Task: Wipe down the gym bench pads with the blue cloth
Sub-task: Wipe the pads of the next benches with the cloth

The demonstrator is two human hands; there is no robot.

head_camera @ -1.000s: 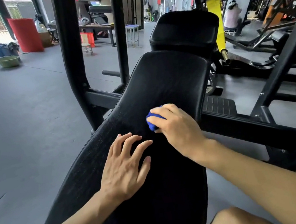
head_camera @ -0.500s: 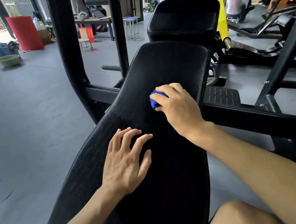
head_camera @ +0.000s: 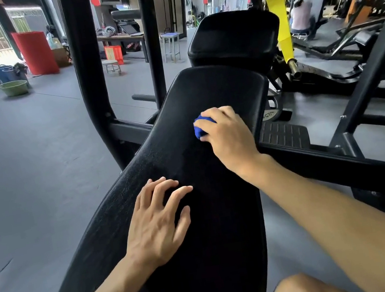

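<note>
Head-worn wide-angle camera, looking forward and down.
It sits close above the long black padded bench pad (head_camera: pixel 190 171), facing along its length toward the grey gym floor (head_camera: pixel 24 159) beyond.

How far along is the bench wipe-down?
Done: cannot tell; no pad shows a clear wiped mark. In hand: right hand presses the balled blue cloth on the long pad's upper part; left hand rests flat lower down. Left: head pad untouched now.
</note>
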